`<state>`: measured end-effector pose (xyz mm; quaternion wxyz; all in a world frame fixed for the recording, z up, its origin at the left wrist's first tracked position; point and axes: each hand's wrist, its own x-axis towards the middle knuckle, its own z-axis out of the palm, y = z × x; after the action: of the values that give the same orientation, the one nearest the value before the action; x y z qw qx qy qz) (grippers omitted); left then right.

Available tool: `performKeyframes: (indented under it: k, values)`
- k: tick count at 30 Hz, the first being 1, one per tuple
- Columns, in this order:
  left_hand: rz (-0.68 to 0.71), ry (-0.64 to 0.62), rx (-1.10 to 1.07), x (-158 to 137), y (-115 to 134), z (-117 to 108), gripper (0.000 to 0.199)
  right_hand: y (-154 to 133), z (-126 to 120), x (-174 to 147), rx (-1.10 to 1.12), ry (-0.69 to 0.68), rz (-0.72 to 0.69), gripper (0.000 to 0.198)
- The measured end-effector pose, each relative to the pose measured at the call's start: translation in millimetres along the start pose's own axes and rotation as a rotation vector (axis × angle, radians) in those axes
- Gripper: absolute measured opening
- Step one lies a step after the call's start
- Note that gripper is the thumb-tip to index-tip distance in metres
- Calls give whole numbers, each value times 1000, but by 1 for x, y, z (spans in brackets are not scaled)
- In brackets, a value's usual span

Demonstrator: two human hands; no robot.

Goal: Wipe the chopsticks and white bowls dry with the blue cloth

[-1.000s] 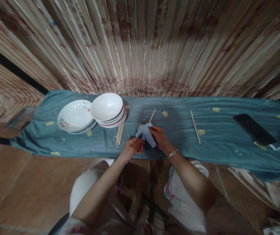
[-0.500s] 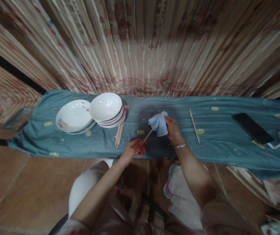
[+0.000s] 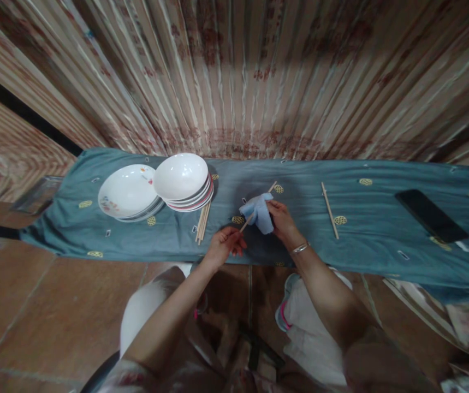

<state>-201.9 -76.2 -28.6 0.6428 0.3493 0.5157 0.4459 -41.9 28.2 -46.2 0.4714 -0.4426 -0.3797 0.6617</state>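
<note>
My left hand pinches the chopstick slanting ahead of it, and my right hand clamps the cloth seemingly folded around that stick, so a hard tug could pull it loose.

You get dim light; glints on the white bowl and the floral dish left of it suggest an overhead source; right of the bowl, shadow surrounds the light-blue cloth; beyond the bowl, the pleated curtain looks soft, stretching outward.
</note>
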Motion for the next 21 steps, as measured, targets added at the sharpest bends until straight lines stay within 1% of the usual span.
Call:
performKeyframes:
  k: [5, 9, 12, 13, 15, 18, 19, 21]
  values:
    - [28, 23, 12, 4, -2, -1, 34, 8, 14, -12, 16, -38, 55, 36]
    - [38, 20, -2, 8, -4, -1, 37, 9, 24, -22, 59, -102, 128, 34]
    - [23, 15, 42, 7, -6, -1, 37, 8, 27, -25, 74, -110, 142, 33]
    - [37, 17, 97, 4, -6, -1, 36, 7, 27, -26, 71, -107, 140, 33]
    - [123, 40, 295, -4, -4, -2, 34, 6, 25, -25, 63, -91, 134, 33]
    - [368, 125, 740, -21, 1, -8, 27, 4, 19, -23, 51, -66, 111, 33]
    - [415, 137, 865, -27, 3, -12, 31, 3, 17, -23, 47, -60, 101, 33]
    - [424, 184, 1058, -36, 5, -20, 42, 2, 14, -22, 37, -59, 87, 33]
